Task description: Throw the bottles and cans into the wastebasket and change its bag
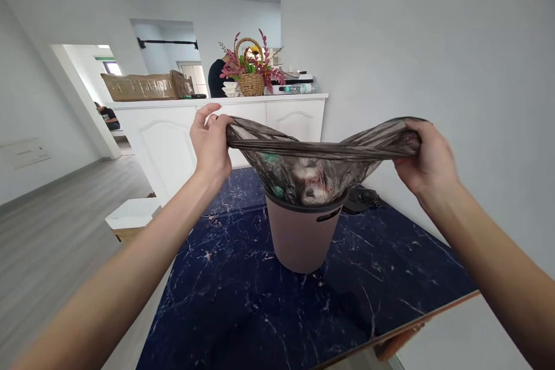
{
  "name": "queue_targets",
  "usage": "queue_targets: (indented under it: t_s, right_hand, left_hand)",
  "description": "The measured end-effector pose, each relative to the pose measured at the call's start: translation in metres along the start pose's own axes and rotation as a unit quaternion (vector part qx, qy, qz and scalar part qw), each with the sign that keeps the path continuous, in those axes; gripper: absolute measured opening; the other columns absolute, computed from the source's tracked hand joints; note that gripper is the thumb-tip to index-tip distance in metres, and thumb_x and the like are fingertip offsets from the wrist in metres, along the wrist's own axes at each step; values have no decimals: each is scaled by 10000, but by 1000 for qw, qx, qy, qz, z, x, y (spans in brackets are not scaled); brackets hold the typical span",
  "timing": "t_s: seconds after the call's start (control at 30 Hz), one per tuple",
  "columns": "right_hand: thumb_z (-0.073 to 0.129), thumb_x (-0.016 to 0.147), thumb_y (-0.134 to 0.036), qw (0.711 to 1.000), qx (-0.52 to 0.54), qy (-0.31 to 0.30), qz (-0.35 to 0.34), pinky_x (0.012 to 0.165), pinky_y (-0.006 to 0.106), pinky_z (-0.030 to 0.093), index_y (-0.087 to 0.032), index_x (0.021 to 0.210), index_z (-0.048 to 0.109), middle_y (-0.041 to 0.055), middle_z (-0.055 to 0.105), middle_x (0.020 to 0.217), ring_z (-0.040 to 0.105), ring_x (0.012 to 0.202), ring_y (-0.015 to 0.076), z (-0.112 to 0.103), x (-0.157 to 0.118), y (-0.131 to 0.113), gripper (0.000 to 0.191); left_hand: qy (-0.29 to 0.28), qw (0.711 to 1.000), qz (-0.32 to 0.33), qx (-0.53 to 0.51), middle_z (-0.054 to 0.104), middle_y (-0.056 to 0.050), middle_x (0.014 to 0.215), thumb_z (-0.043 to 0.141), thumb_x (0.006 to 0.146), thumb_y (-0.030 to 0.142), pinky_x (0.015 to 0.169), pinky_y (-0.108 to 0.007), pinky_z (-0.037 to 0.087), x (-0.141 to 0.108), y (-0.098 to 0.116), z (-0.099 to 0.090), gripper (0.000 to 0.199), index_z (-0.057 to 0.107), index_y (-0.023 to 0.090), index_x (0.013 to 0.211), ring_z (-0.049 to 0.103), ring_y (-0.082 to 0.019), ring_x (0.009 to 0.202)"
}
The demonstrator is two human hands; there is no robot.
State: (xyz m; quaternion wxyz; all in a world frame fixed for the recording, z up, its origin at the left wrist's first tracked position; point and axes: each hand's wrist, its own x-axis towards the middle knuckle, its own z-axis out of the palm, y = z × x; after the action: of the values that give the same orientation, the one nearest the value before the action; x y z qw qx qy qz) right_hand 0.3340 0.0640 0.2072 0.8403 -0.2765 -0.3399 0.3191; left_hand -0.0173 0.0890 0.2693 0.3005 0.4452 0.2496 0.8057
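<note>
A dark, see-through garbage bag (312, 153) is stretched wide above a pinkish-brown trash can (301, 237) with a dark rim. My left hand (211, 141) pinches the left end of the bag's mouth between thumb and fingers. At the opposite end, my right hand (429, 156) is closed around a bunched part of the bag. Crumpled white and green trash (314, 182) shows through the plastic, its lower part hidden inside the can. Behind the can, to the right, lies a crumpled black plastic bag (362, 199).
The can stands on a dark blue marble-patterned table (243, 289) beside a wall. A white cabinet (169, 139) behind carries a cardboard box (143, 85), a flower basket (251, 84) and a plastic bottle (301, 88). People are partly visible behind the cabinet and through the left doorway.
</note>
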Motion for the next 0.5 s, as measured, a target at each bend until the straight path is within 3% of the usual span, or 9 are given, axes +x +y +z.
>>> queue_targets:
  t_s: [0.17, 0.4, 0.5]
  right_hand:
    - [719, 798, -149, 998, -9, 58, -33, 508, 206, 483, -209, 717, 566, -68, 516, 687, 452, 565, 92, -24, -21, -5, 183]
    - [696, 735, -158, 999, 19, 35, 0, 592, 207, 545, -198, 700, 648, -19, 633, 771, 591, 676, 111, -45, -53, -7, 71]
    - [696, 693, -154, 998, 45, 29, 35, 519, 177, 497, -197, 679, 654, -24, 654, 757, 574, 644, 97, -57, -66, -6, 62]
  left_hand:
    - [20, 1000, -4, 10, 458, 85, 617, 720, 645, 25, 534, -215, 379, -19, 8, -25, 370, 624, 255, 918, 475, -124, 613]
    - [29, 999, -3, 12, 482, 61, 686, 774, 686, 36, 573, -208, 396, -49, 16, -47, 319, 648, 236, 900, 461, -111, 650]
    - [28, 1000, -5, 9, 488, 50, 725, 778, 693, 26, 629, -206, 413, -62, 18, -57, 285, 669, 221, 869, 481, -105, 689]
